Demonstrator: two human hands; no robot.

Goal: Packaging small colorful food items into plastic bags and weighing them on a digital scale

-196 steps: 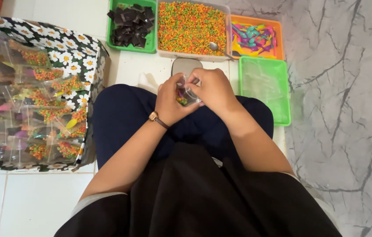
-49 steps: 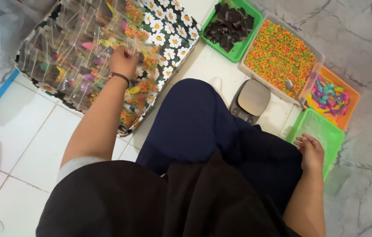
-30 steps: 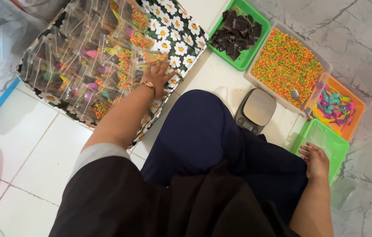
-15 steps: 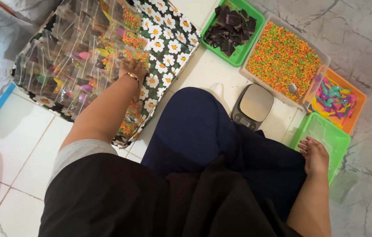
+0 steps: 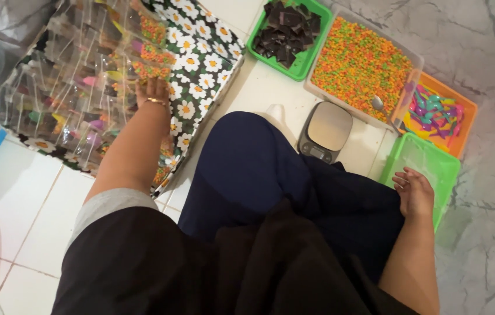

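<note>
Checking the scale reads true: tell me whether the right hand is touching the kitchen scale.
Apart. The head view shows the right hand resting on the dark blue lap by the green tray, with lap fabric and floor tile between it and the kitchen scale.

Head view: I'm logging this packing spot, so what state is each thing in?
Left hand: flat on the filled clear bags.
Right hand: empty, resting on the knee.
Scale: pan bare.
Front green tray: holds clear bags.
Sprinkles bin: full.
Back green tray: holds dark pieces.
</note>
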